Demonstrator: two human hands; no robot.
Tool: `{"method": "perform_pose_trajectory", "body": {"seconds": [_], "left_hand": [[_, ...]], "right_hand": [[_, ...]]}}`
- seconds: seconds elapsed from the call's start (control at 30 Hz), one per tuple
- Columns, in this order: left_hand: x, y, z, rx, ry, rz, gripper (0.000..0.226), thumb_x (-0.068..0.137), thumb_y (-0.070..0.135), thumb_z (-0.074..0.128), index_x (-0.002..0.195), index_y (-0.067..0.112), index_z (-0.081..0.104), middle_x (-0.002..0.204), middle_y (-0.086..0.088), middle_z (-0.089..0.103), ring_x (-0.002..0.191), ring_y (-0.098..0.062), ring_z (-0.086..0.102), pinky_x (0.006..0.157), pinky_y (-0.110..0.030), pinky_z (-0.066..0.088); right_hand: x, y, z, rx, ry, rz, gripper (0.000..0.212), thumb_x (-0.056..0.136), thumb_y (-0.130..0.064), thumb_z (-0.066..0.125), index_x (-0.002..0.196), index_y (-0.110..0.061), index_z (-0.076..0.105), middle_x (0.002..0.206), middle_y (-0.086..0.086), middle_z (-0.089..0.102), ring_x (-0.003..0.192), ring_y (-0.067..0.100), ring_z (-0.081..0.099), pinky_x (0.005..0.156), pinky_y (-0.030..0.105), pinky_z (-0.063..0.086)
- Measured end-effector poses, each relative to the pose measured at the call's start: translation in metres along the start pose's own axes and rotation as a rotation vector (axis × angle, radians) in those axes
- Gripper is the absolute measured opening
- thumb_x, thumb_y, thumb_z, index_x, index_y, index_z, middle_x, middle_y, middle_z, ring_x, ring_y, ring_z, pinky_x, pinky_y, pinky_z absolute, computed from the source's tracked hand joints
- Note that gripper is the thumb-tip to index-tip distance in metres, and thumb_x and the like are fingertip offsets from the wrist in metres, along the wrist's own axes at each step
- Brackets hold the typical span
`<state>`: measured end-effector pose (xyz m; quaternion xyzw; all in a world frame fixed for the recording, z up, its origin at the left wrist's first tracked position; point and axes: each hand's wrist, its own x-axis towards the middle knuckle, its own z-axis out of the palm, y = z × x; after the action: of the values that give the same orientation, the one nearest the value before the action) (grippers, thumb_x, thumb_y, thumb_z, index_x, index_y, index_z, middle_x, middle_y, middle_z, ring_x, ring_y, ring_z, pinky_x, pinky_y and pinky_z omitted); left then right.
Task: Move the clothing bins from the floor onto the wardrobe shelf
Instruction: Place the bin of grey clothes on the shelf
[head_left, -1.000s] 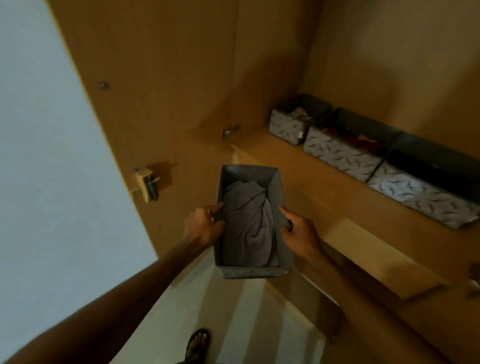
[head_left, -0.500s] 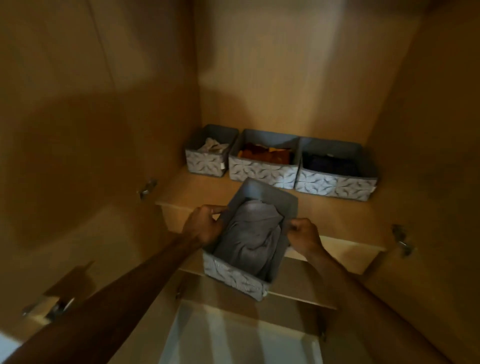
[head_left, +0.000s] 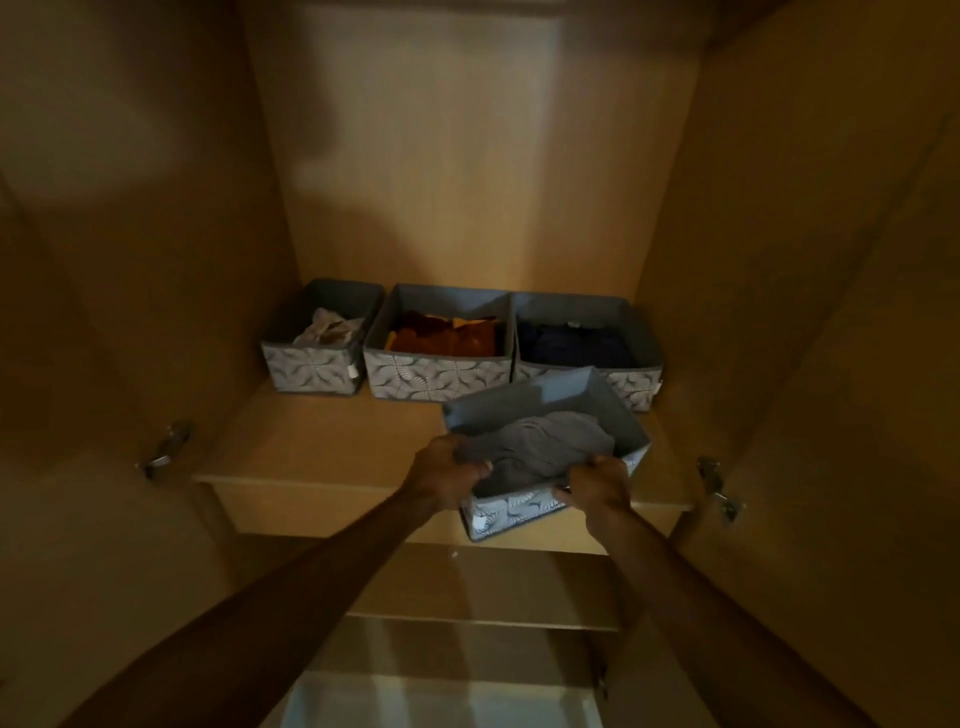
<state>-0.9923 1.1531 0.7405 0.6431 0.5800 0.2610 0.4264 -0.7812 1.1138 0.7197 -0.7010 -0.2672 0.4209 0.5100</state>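
A grey patterned fabric bin (head_left: 563, 400) with a folded grey garment (head_left: 540, 444) inside is at the front right of the wooden wardrobe shelf (head_left: 322, 441), tilted, its near end past the shelf edge. My left hand (head_left: 441, 473) grips the bin's near left rim. My right hand (head_left: 597, 486) grips its near right rim. Three matching bins stand in a row at the back of the shelf: a small one with light cloth (head_left: 311, 371), a middle one with orange and brown clothes (head_left: 441, 376), and a right one with dark clothes (head_left: 639, 384).
The wardrobe's side walls close in on both sides, with metal door hinges at the left (head_left: 169, 449) and the right (head_left: 719, 488). A lower shelf (head_left: 467, 582) sits below. Bare shelf surface lies in front of the left and middle bins.
The bin has moved right and further in over the shelf, turning so that it sits before the right-hand bin. Both hands have slid toward its near end. The view has tilted upward.
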Motion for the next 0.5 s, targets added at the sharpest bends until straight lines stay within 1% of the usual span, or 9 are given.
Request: {"method": "perform_pose_trajectory", "body": {"seconds": [0.07, 0.1, 0.17, 0.2, 0.27, 0.33, 0.37, 0.43, 0.5], "left_hand": [[0.012, 0.005, 0.008, 0.102, 0.008, 0.052, 0.021, 0.073, 0.018, 0.070, 0.094, 0.019, 0.068, 0.095, -0.003, 0.071, 0.085, -0.022, 0.068, 0.070, -0.032, 0.056], [0.017, 0.006, 0.010, 0.133, 0.030, 0.071, 0.024, 0.070, 0.015, 0.067, 0.095, 0.017, 0.069, 0.096, -0.004, 0.073, 0.086, -0.023, 0.069, 0.071, -0.033, 0.057], [0.027, 0.007, 0.013, 0.163, 0.068, 0.110, 0.034, 0.073, 0.015, 0.063, 0.106, 0.019, 0.069, 0.103, -0.006, 0.073, 0.092, -0.027, 0.069, 0.078, -0.037, 0.058], [0.031, 0.009, 0.015, 0.169, 0.085, 0.127, 0.038, 0.079, 0.014, 0.063, 0.117, 0.019, 0.066, 0.112, -0.007, 0.071, 0.097, -0.028, 0.068, 0.081, -0.036, 0.057], [0.038, 0.011, 0.024, 0.150, 0.073, 0.140, 0.047, 0.087, 0.014, 0.064, 0.134, 0.013, 0.056, 0.125, -0.007, 0.063, 0.106, -0.026, 0.064, 0.085, -0.026, 0.052], [0.042, 0.016, 0.032, 0.162, 0.032, 0.145, 0.047, 0.087, 0.013, 0.067, 0.133, 0.011, 0.056, 0.125, -0.010, 0.063, 0.101, -0.020, 0.063, 0.076, -0.015, 0.048], [0.044, 0.017, 0.036, 0.180, 0.015, 0.153, 0.045, 0.086, 0.011, 0.068, 0.131, 0.010, 0.058, 0.124, -0.011, 0.064, 0.100, -0.020, 0.063, 0.075, -0.013, 0.049], [0.050, 0.017, 0.043, 0.193, 0.003, 0.147, 0.043, 0.085, 0.009, 0.069, 0.127, 0.007, 0.061, 0.126, -0.015, 0.064, 0.108, -0.024, 0.064, 0.087, -0.019, 0.050], [0.055, 0.017, 0.051, 0.191, -0.018, 0.130, 0.041, 0.085, 0.008, 0.068, 0.125, 0.006, 0.063, 0.127, -0.015, 0.064, 0.112, -0.025, 0.063, 0.096, -0.027, 0.050]], "right_hand": [[0.007, 0.000, -0.003, -0.030, -0.018, 0.002, 0.023, 0.084, 0.004, 0.054, 0.107, 0.006, 0.060, 0.111, 0.026, 0.064, 0.076, 0.028, 0.065, 0.069, 0.038, 0.062], [0.009, 0.000, -0.005, -0.045, -0.028, -0.006, 0.017, 0.084, 0.002, 0.055, 0.100, 0.002, 0.061, 0.110, 0.026, 0.065, 0.076, 0.027, 0.066, 0.069, 0.038, 0.062], [0.013, -0.002, -0.012, -0.084, -0.037, -0.041, 0.011, 0.085, -0.003, 0.058, 0.094, -0.006, 0.062, 0.108, 0.025, 0.067, 0.076, 0.027, 0.066, 0.068, 0.037, 0.061], [0.014, -0.003, -0.017, -0.121, -0.029, -0.067, 0.012, 0.086, -0.007, 0.058, 0.096, -0.009, 0.064, 0.107, 0.023, 0.067, 0.078, 0.028, 0.067, 0.068, 0.039, 0.061], [0.021, -0.005, -0.031, -0.265, 0.015, -0.129, 0.021, 0.088, -0.015, 0.056, 0.106, -0.013, 0.065, 0.108, 0.018, 0.067, 0.087, 0.033, 0.068, 0.074, 0.043, 0.060], [0.025, -0.006, -0.048, -0.446, 0.033, -0.180, 0.030, 0.089, -0.020, 0.053, 0.117, -0.016, 0.062, 0.110, 0.015, 0.066, 0.098, 0.036, 0.065, 0.083, 0.045, 0.057], [0.028, -0.006, -0.055, -0.510, 0.047, -0.193, 0.032, 0.089, -0.021, 0.052, 0.119, -0.016, 0.061, 0.112, 0.014, 0.065, 0.101, 0.035, 0.064, 0.087, 0.043, 0.055], [0.030, -0.007, -0.070, -0.583, 0.092, -0.205, 0.034, 0.089, -0.023, 0.053, 0.121, -0.018, 0.061, 0.116, 0.011, 0.065, 0.106, 0.031, 0.062, 0.091, 0.036, 0.051], [0.028, -0.008, -0.082, -0.639, 0.128, -0.200, 0.034, 0.088, -0.026, 0.054, 0.120, -0.019, 0.064, 0.115, 0.007, 0.066, 0.108, 0.029, 0.061, 0.088, 0.032, 0.045]]}}
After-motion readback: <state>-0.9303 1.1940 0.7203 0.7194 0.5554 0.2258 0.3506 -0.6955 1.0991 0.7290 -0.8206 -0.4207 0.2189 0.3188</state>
